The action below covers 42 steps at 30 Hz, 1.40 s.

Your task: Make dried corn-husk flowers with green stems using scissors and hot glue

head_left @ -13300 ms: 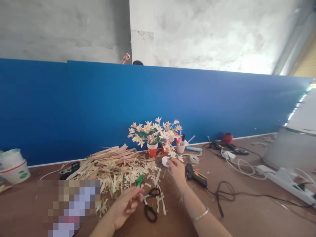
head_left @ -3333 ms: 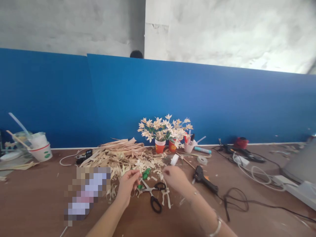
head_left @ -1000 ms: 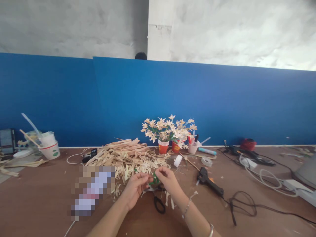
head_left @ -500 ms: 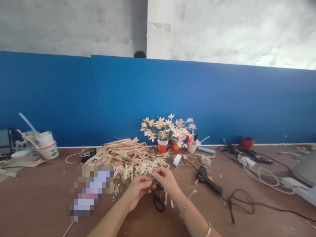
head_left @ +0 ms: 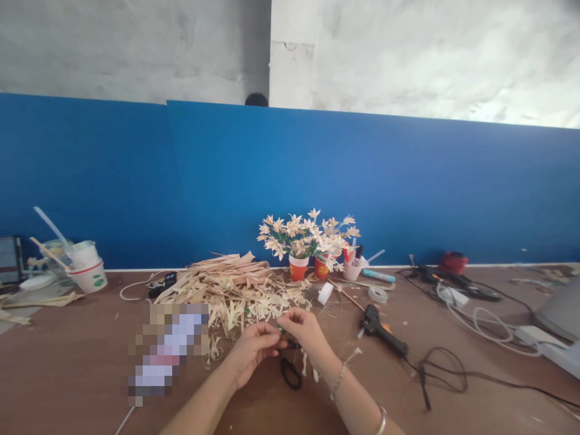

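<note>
My left hand (head_left: 255, 351) and my right hand (head_left: 306, 331) meet over the near middle of the table, thumbs and fingertips pinched together. Between them shows a small green piece (head_left: 280, 328), mostly covered by the fingers; its exact kind cannot be made out. Just below the fingertips lies a black looped handle (head_left: 290, 373), which looks like part of a pair of scissors, the rest hidden under my hands. Beyond the hands spreads a pile of pale dried husk strips (head_left: 231, 281). Cream husk flowers (head_left: 312, 232) on green stems stand in red paper cups (head_left: 298, 269) behind it.
Right of my hands lie a black glue gun (head_left: 380, 331) with its cord, a white tape roll (head_left: 325, 293) and a clear tape roll (head_left: 377, 294). A blurred-out device (head_left: 167, 356) lies to the left. A white cup (head_left: 88, 277) stands far left, before the blue partition (head_left: 217, 181).
Both hands stay in nearly the same place. The fingers of my right hand have shifted very slightly around the green piece; nothing else has visibly moved.
</note>
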{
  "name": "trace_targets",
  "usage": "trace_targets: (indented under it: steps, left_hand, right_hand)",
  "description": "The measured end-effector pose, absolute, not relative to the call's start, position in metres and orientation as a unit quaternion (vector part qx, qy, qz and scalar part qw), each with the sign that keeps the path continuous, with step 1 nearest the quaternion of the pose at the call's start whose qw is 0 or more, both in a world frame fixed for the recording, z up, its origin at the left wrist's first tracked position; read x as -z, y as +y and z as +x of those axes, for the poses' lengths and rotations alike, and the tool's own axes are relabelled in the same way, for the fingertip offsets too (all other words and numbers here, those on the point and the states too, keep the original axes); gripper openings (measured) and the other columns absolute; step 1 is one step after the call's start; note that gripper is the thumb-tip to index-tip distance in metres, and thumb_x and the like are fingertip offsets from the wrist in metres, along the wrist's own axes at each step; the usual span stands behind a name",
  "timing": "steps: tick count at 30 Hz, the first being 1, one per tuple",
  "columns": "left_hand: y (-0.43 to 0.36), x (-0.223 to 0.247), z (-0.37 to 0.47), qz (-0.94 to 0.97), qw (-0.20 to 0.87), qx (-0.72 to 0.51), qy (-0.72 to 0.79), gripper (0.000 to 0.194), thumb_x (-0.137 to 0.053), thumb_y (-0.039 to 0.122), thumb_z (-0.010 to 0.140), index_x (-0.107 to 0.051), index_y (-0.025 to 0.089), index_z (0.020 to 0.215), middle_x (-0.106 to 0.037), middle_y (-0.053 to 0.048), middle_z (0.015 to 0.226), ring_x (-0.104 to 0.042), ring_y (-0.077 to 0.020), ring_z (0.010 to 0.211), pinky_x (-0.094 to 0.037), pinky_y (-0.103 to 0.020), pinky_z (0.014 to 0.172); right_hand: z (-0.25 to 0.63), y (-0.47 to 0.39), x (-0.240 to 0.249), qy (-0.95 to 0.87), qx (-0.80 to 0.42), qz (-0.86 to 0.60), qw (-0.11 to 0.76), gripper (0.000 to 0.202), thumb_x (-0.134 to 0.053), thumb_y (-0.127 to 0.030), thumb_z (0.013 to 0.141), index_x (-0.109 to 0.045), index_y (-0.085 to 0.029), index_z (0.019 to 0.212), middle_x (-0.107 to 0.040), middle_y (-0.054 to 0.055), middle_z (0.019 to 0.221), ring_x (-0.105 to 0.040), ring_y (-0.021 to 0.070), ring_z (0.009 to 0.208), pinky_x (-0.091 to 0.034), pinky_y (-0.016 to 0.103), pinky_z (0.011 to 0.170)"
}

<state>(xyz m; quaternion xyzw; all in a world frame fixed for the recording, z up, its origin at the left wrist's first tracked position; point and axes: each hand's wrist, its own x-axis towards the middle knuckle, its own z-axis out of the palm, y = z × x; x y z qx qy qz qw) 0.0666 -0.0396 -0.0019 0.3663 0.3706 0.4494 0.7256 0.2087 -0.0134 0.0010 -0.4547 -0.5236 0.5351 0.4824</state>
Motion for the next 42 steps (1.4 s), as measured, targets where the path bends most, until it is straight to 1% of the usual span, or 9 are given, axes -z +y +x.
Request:
trace_targets:
  steps: [4,9,15,17,20,23,31,37,42]
  left_hand:
    - [-0.040,0.003,0.065,0.377,0.728,-0.445,0.361,0.019,-0.074,0.021,0.057,-0.060,0.012,0.066,-0.067,-0.004,0.074,-0.064,-0.0141,0.069,-0.042,-0.019,0.056]
    - [-0.039,0.003,0.065,0.390,0.728,-0.439,0.355,0.019,-0.074,0.022,0.058,-0.060,0.012,0.066,-0.067,-0.004,0.074,-0.063,-0.0140,0.068,-0.043,-0.020,0.057]
    - [-0.037,0.005,0.066,0.382,0.727,-0.447,0.355,0.020,-0.075,0.021,0.057,-0.060,0.012,0.065,-0.067,-0.004,0.071,-0.063,-0.0137,0.065,-0.043,-0.020,0.056]
    - [-0.036,0.004,0.066,0.373,0.725,-0.455,0.358,0.020,-0.075,0.021,0.057,-0.060,0.012,0.065,-0.068,-0.004,0.071,-0.063,-0.0134,0.065,-0.043,-0.020,0.057]
    - [-0.036,0.004,0.066,0.360,0.719,-0.469,0.366,0.021,-0.076,0.021,0.057,-0.060,0.012,0.066,-0.068,-0.004,0.072,-0.063,-0.0131,0.066,-0.043,-0.020,0.058]
    - [-0.036,0.004,0.067,0.360,0.711,-0.476,0.371,0.022,-0.076,0.022,0.056,-0.059,0.012,0.066,-0.068,-0.004,0.071,-0.063,-0.0132,0.066,-0.043,-0.020,0.058]
    - [-0.038,0.004,0.070,0.412,0.671,-0.474,0.393,0.023,-0.074,0.027,0.057,-0.058,0.012,0.064,-0.069,-0.005,0.067,-0.063,-0.0158,0.065,-0.042,-0.022,0.056]
    - [-0.036,0.008,0.070,0.432,0.660,-0.468,0.399,0.026,-0.075,0.032,0.055,-0.060,0.012,0.063,-0.067,-0.004,0.061,-0.062,-0.0151,0.060,-0.042,-0.023,0.056]
    - [-0.037,0.007,0.072,0.449,0.647,-0.467,0.403,0.029,-0.074,0.037,0.056,-0.062,0.012,0.065,-0.066,-0.004,0.061,-0.060,-0.0145,0.060,-0.043,-0.024,0.058]
  right_hand:
    - [0.209,-0.013,-0.002,-0.522,-0.533,-0.457,0.484,0.030,-0.071,-0.038,0.054,-0.051,-0.016,0.057,-0.049,-0.006,0.048,-0.039,0.0057,0.043,-0.028,0.019,0.041]
    - [0.210,-0.010,0.002,-0.536,-0.512,-0.441,0.506,0.031,-0.072,-0.036,0.053,-0.050,-0.017,0.060,-0.051,-0.006,0.053,-0.044,0.0079,0.048,-0.034,0.021,0.048]
    - [0.211,-0.012,0.004,-0.594,-0.403,-0.473,0.510,0.021,-0.067,-0.025,0.059,-0.048,-0.018,0.063,-0.043,-0.008,0.051,-0.039,0.0082,0.049,-0.032,0.020,0.049]
    - [0.212,-0.014,0.000,-0.612,-0.383,-0.461,0.516,0.016,-0.065,-0.023,0.062,-0.050,-0.017,0.062,-0.048,-0.005,0.058,-0.042,0.0092,0.053,-0.034,0.021,0.051]
    - [0.212,-0.016,-0.004,-0.632,-0.354,-0.442,0.529,0.011,-0.061,-0.024,0.066,-0.057,-0.016,0.060,-0.053,0.001,0.074,-0.049,0.0126,0.066,-0.039,0.023,0.058]
    - [0.210,-0.018,-0.004,-0.639,-0.329,-0.457,0.525,0.012,-0.060,-0.024,0.068,-0.062,-0.016,0.060,-0.053,0.003,0.078,-0.052,0.0152,0.073,-0.040,0.024,0.060]
    - [0.205,-0.020,-0.002,-0.623,-0.320,-0.493,0.516,0.014,-0.060,-0.024,0.067,-0.064,-0.016,0.056,-0.055,0.005,0.078,-0.053,0.0167,0.072,-0.041,0.025,0.062]
    - [0.200,-0.025,-0.006,-0.629,-0.298,-0.508,0.507,0.018,-0.055,-0.025,0.068,-0.058,-0.015,0.054,-0.055,0.005,0.078,-0.053,0.0156,0.067,-0.040,0.025,0.060]
    - [0.197,-0.028,-0.003,-0.629,-0.283,-0.513,0.511,0.019,-0.051,-0.026,0.072,-0.054,-0.016,0.055,-0.056,0.004,0.081,-0.050,0.0127,0.059,-0.039,0.024,0.056]
